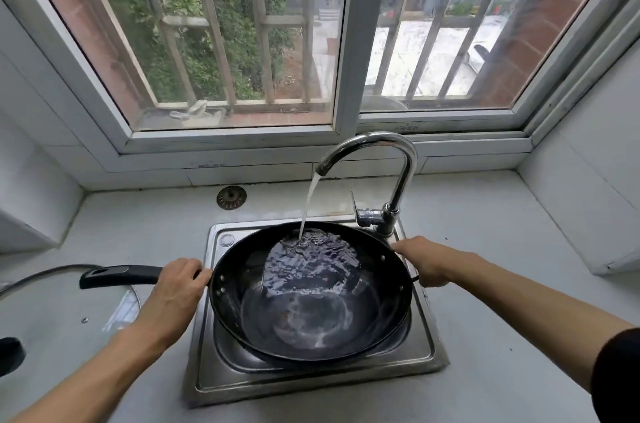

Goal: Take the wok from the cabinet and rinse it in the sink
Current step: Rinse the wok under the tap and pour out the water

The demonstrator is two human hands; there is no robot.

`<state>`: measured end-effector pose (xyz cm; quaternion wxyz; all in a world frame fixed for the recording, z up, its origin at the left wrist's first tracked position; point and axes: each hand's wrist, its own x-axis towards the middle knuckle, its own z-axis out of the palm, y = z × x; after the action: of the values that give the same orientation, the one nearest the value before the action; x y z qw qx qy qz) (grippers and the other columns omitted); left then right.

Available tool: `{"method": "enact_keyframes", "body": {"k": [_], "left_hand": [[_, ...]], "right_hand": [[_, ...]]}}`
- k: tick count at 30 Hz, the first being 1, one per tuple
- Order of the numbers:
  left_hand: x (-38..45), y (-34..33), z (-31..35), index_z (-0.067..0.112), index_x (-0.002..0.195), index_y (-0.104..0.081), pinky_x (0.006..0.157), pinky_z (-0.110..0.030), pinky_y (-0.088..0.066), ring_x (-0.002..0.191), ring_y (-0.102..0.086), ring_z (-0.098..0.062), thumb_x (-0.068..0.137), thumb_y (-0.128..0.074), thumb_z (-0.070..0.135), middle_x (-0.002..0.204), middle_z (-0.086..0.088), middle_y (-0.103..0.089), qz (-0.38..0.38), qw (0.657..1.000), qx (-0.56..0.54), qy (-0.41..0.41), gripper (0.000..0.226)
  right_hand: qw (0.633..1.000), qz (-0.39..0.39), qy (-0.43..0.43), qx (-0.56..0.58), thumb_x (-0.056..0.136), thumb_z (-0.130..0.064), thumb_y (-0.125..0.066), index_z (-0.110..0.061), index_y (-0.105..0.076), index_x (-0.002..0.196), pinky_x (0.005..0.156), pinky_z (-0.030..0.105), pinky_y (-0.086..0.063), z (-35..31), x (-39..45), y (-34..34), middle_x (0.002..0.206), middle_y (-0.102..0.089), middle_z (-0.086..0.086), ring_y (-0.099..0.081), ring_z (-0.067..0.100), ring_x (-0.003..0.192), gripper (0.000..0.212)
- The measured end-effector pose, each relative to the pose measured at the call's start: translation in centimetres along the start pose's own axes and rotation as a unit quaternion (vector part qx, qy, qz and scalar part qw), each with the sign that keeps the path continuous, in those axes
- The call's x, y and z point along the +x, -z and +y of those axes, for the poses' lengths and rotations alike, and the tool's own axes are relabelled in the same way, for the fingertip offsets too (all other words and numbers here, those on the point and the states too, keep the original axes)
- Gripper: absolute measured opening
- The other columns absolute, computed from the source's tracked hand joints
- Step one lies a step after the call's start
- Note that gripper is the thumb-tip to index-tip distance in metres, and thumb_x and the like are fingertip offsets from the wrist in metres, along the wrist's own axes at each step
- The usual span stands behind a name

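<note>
Pale grey countertop point(485, 370) runs under window. Steel sink point(420, 358) set into it at centre, tap point(388, 180) at sink's back right corner. Round drain strainer point(231, 197) lies behind sink. Glass lid point(69, 298) rests flat at left, its black knob point(10, 353) near edge of view.

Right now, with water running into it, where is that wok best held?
By the long black handle from the left, as the left hand grips it. It juts sideways beyond the wok; the right hand steadies the opposite rim.
</note>
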<state>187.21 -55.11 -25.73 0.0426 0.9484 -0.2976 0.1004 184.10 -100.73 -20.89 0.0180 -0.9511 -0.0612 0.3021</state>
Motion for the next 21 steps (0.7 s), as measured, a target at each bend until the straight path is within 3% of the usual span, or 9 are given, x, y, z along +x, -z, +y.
{"method": "enact_keyframes", "body": {"k": [5, 7, 11, 17, 21], "left_hand": [[-0.4, -0.2, 0.1, 0.008, 0.077, -0.061, 0.057, -0.036, -0.035, 0.064, -0.041, -0.027, 0.064, -0.035, -0.004, 0.072, -0.008, -0.048, -0.007, 1.0, 0.018, 0.011, 0.032], [-0.4, -0.3, 0.2, 0.007, 0.076, -0.061, 0.057, -0.036, -0.034, 0.063, -0.041, -0.028, 0.057, -0.048, -0.013, 0.073, -0.009, -0.049, -0.002, 1.0, 0.022, 0.012, 0.031], [-0.4, -0.4, 0.2, 0.007, 0.076, -0.059, 0.059, -0.036, -0.033, 0.065, -0.039, -0.028, 0.059, -0.043, -0.016, 0.073, -0.01, -0.048, 0.007, 0.999, 0.035, 0.003, 0.033], [-0.8, -0.3, 0.7, 0.004, 0.078, -0.062, 0.058, -0.04, -0.04, 0.065, -0.044, -0.031, 0.047, -0.062, -0.025, 0.074, -0.012, -0.051, 0.005, 0.999, 0.039, 0.012, 0.042], [-1.1, -0.4, 0.8, 0.003, 0.081, -0.062, 0.061, -0.04, -0.038, 0.066, -0.044, -0.032, 0.046, -0.063, -0.025, 0.076, -0.013, -0.051, 0.004, 0.999, 0.045, 0.023, 0.045]], "right_hand": [[1.0, -0.018, -0.003, -0.01, 0.055, -0.007, -0.088, -0.011, -0.037, 0.133, 0.093, 0.036, -0.047, -0.2, 0.2, -1.0, 0.131, -0.037, 0.007, -0.046, 0.029, 0.119, 0.094], [1.0, -0.023, -0.008, -0.017, 0.054, -0.008, -0.09, -0.013, -0.038, 0.131, 0.089, 0.036, -0.05, -0.4, 0.2, -1.3, 0.124, -0.041, 0.006, -0.049, 0.029, 0.114, 0.093], [0.998, -0.047, -0.014, -0.025, 0.053, -0.011, -0.091, -0.016, -0.038, 0.132, 0.091, 0.037, -0.048, -0.7, 0.6, -1.7, 0.124, -0.049, 0.009, -0.049, 0.029, 0.115, 0.096], [0.997, -0.065, -0.032, -0.02, 0.045, -0.018, -0.096, -0.012, -0.043, 0.12, 0.091, 0.035, -0.048, -1.4, 1.1, -1.8, 0.122, -0.052, 0.009, -0.052, 0.029, 0.113, 0.092], [0.998, -0.035, -0.032, -0.036, 0.04, -0.019, -0.096, -0.017, -0.049, 0.114, 0.086, 0.039, -0.052, -1.4, 1.0, -2.2, 0.115, -0.05, 0.004, -0.058, 0.028, 0.104, 0.087]]}}
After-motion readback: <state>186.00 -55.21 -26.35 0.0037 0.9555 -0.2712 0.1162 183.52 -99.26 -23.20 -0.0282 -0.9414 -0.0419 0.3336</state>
